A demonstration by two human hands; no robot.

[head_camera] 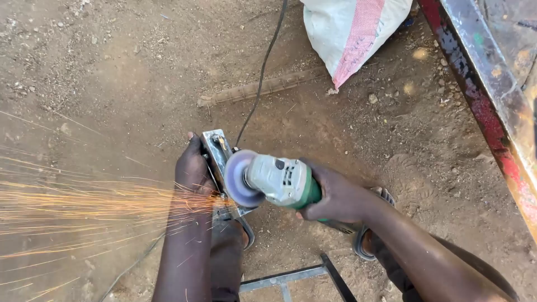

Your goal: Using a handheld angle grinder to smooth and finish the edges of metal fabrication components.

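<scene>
The right hand (335, 196) grips the green angle grinder (279, 182); the left hand (193, 165) clamps the metal piece (218, 154) on the ground. Sparks (84, 201) fly, so grinding seems unfinished.

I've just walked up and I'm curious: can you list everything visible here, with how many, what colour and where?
green and grey angle grinder: one, centre, disc against the metal piece
small shiny metal bracket piece: one, silvery, left of the grinder disc
orange sparks: a spray, streaming left
black power cable: one, running up from the grinder
white and pink woven sack: one, top centre
ribbed steel bar: one, dusty, on the dirt below the sack
red-painted rusty metal frame: one, right edge
dark metal frame: one, bottom centre
sandals: two, dark, on the feet
left hand: holds the metal piece
right hand: grips the grinder body
</scene>
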